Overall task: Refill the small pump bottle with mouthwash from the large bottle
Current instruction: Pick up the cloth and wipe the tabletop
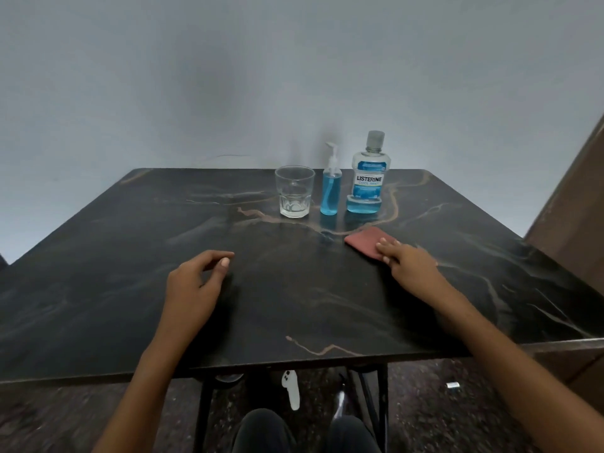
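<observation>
Dark marble-look table (130, 305) in front of me, pale veins running across it, grey wall behind. My knees show under the near edge.

Large bottle (368, 178) stands upright at the far side, right of centre. Grey cap on, blue label, blue mouthwash only in the bottom part, clear above that.

Small pump bottle (331, 188) is just left of it, upright, white pump head fitted, blue liquid up to roughly the shoulder. The two are close together but apart.

Glass tumbler (294, 191) is just left of the pump bottle, upright, nothing visible in it. All three form a row along the back of the table.

Reddish cloth (364, 244) lies flat nearer to me, in front of the large bottle and slightly right. Small dark-blue spot on the tabletop just left of the cloth; can't tell what it is.

My right hand (408, 261) rests on the cloth's near right end, fingers straight and laid flat on it, pressing rather than gripping.

My left hand (196, 279) sits on the table left of centre, well apart from the bottles. Fingers loosely curled, thumb and forefinger near each other, holding nothing.
</observation>
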`<act>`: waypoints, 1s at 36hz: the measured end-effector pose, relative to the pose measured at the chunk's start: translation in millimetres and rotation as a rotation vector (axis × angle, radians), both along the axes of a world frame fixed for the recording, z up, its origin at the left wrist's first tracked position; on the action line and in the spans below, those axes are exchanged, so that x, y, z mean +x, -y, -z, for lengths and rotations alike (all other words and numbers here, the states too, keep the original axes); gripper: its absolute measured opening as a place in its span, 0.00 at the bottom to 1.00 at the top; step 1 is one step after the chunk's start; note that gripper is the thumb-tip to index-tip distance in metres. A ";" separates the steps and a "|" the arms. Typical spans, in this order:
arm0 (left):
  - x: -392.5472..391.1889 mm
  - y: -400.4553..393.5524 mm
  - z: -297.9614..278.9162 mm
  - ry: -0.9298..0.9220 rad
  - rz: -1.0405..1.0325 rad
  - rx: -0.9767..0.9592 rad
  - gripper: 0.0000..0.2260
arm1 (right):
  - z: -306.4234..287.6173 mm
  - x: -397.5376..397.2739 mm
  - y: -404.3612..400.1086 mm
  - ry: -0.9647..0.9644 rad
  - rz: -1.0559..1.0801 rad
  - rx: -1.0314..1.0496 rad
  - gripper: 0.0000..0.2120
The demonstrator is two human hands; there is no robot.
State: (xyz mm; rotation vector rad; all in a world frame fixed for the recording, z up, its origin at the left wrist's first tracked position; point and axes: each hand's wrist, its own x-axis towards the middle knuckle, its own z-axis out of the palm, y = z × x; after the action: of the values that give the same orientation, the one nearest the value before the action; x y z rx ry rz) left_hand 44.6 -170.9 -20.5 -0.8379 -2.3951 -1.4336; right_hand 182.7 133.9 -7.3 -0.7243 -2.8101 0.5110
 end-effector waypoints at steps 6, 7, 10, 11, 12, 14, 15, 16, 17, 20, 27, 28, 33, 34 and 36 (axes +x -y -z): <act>-9.7 14.0 -9.0 0.120 -0.037 0.197 0.08 | -4.3 -75.1 42.8 -0.006 -0.157 0.003 0.20; -11.0 16.4 -9.7 0.131 -0.049 0.216 0.08 | -3.8 -85.6 56.3 -0.017 -0.212 -0.004 0.20; -14.1 20.6 -10.1 0.153 -0.083 0.247 0.08 | -1.4 -108.3 98.3 -0.016 -0.418 -0.036 0.20; -14.7 21.2 -10.0 0.156 -0.092 0.245 0.08 | -1.0 -111.7 111.2 -0.011 -0.503 -0.053 0.20; -15.1 21.0 -10.0 0.158 -0.098 0.240 0.08 | -0.8 -112.5 122.2 -0.007 -0.592 -0.073 0.20; -15.2 20.5 -9.9 0.161 -0.101 0.235 0.08 | -1.2 -106.9 136.8 0.002 -0.763 -0.106 0.19; -15.0 20.2 -9.9 0.160 -0.102 0.233 0.07 | -2.1 -101.2 139.6 0.016 -0.841 -0.120 0.18; -14.5 20.0 -10.1 0.157 -0.104 0.229 0.07 | -3.8 -94.0 139.1 0.040 -0.914 -0.148 0.17; -14.0 19.7 -10.1 0.151 -0.106 0.223 0.07 | -6.3 -85.7 135.7 0.076 -0.980 -0.189 0.17; -12.6 16.8 -10.4 0.142 -0.093 0.195 0.07 | -20.3 -59.7 111.2 0.223 -1.094 -0.274 0.16; -14.7 2.1 -14.4 0.112 -0.045 0.097 0.07 | -63.6 -27.9 34.5 0.374 -1.015 -0.245 0.14; -15.0 -0.8 -16.4 0.109 -0.037 0.088 0.07 | -69.5 -26.1 24.9 0.351 -0.961 -0.242 0.15; -18.8 -16.0 -29.3 0.092 -0.022 0.069 0.07 | -93.4 -33.4 -5.2 0.104 -0.665 -0.480 0.14; -20.4 -18.4 -32.4 0.091 -0.018 0.067 0.07 | -95.4 -39.2 -5.9 0.074 -0.619 -0.591 0.13; -26.0 -21.9 -38.9 0.089 -0.024 0.068 0.07 | -96.5 -55.4 -2.1 0.045 -0.525 -0.778 0.12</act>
State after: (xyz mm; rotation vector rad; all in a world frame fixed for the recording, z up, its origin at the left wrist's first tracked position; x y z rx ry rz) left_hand 18.6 -149.0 18.5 -0.7418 -2.3961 -1.5657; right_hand 127.3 136.0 89.2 -0.0600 -2.7801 1.7387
